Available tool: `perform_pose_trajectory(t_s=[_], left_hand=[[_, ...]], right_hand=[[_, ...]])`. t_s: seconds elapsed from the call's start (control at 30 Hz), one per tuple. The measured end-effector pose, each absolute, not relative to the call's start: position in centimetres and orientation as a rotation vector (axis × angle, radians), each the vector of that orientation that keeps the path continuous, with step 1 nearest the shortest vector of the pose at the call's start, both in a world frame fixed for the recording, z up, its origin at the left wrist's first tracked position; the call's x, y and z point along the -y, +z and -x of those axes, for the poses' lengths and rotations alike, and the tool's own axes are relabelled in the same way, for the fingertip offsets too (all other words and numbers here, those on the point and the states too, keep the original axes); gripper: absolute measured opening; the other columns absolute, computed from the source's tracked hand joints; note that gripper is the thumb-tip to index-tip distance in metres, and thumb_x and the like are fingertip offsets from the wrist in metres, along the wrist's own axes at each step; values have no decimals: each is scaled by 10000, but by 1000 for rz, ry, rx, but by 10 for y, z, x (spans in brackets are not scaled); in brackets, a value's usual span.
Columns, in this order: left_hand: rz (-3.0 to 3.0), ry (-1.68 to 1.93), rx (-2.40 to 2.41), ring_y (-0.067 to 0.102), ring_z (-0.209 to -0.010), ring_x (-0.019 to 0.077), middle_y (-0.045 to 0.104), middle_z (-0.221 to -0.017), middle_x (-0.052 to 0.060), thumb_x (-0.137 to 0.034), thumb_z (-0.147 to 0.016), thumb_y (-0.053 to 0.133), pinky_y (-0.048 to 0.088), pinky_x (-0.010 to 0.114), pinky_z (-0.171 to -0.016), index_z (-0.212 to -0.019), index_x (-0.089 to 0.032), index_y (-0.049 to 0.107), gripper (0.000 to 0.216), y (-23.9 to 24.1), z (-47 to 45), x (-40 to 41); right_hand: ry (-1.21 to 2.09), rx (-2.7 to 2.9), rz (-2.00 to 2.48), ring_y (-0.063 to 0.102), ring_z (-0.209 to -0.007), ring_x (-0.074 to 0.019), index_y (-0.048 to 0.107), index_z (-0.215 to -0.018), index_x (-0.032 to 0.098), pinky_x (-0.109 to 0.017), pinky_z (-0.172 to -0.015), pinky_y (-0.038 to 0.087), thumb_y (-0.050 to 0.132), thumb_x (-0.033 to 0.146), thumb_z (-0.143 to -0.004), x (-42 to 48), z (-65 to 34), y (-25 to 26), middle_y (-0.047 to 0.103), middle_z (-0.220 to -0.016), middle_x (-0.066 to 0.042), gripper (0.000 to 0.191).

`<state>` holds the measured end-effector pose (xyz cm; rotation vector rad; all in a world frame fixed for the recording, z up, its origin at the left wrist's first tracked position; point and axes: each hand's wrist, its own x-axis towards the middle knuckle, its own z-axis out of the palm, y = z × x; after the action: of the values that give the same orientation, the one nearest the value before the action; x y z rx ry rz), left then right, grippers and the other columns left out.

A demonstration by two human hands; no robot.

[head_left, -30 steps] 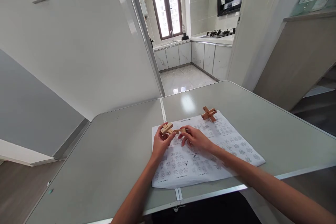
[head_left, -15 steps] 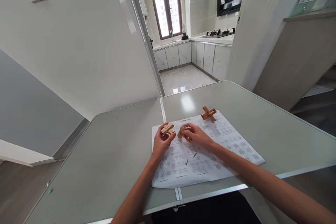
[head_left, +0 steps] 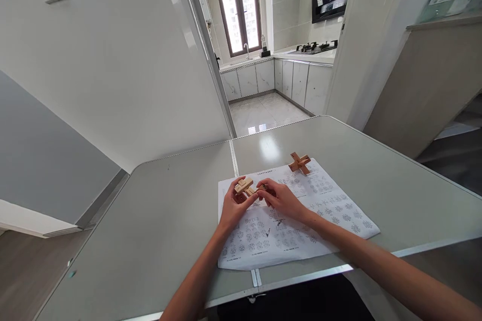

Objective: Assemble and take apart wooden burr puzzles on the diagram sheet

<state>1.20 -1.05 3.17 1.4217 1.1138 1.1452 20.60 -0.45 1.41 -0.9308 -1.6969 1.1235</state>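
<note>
My left hand [head_left: 233, 205] grips a small cluster of light wooden puzzle blocks [head_left: 243, 185] just above a printed paper sheet [head_left: 324, 215]. Close beside it, my right hand [head_left: 280, 199] pinches a single wooden bar [head_left: 259, 188] whose end touches the cluster. Both hands are closed around their pieces, over the sheet's far left part. A finished wooden cross-shaped puzzle [head_left: 299, 163] lies on the sheet's far edge, to the right of my hands and apart from them.
The sheet lies on a grey folding table [head_left: 150, 230] with a centre seam. A white wall stands on the left. Beyond the table a doorway opens onto a kitchen with cabinets [head_left: 286, 77], and a counter [head_left: 433, 75] rises at the right.
My right hand drew its wooden bar away from the cluster and turned it, then brought it back against the cluster. My left hand shifted slightly right with its blocks.
</note>
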Motion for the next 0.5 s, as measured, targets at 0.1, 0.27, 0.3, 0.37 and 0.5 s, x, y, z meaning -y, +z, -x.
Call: perform_pose_trajectory(t_s=[0.1,0.27,0.3,0.37,0.5], left_hand=[[-1437,1151,-1136,634,-795,131,694,-1100,58,-375,-785,843,540,250,-756,-1344,-239,564,639,30,-11,10],[-1455,1151,-1167,559,-678,94,697,-1077,53,-379,-787,840,491,217,-647,-1348,-240,576,636,30,-10,10],[-1453,1152,-1169,561,-675,96,700,-1077,56,-385,-781,843,490,218,-641,-1345,-239,581,639,30,-10,10],[-1452,1159,-1166,580,-693,108,701,-1067,57,-396,-774,845,498,227,-651,-1335,-237,591,636,31,-11,10],[-1436,1171,-1144,627,-769,136,702,-1063,58,-409,-770,847,520,247,-716,-1327,-234,597,635,31,-11,10]], right_hand=[[1106,1642,970,533,-568,-159,602,-1024,250,-297,-574,444,538,549,-983,2,-207,15,654,-728,13,309],[1005,1614,1037,556,-709,-187,627,-924,237,-296,-603,444,522,545,-989,-2,-208,14,631,-809,-17,332],[977,1628,1045,562,-720,-190,632,-932,237,-303,-617,449,507,530,-999,-2,-209,13,638,-826,-21,325],[921,1649,1054,568,-704,-193,630,-1010,240,-319,-639,461,490,497,-1013,-1,-208,12,647,-820,-18,293],[888,1672,1013,615,-717,-212,598,-1128,242,-358,-701,516,550,471,-996,1,-207,7,673,-826,-23,269]])
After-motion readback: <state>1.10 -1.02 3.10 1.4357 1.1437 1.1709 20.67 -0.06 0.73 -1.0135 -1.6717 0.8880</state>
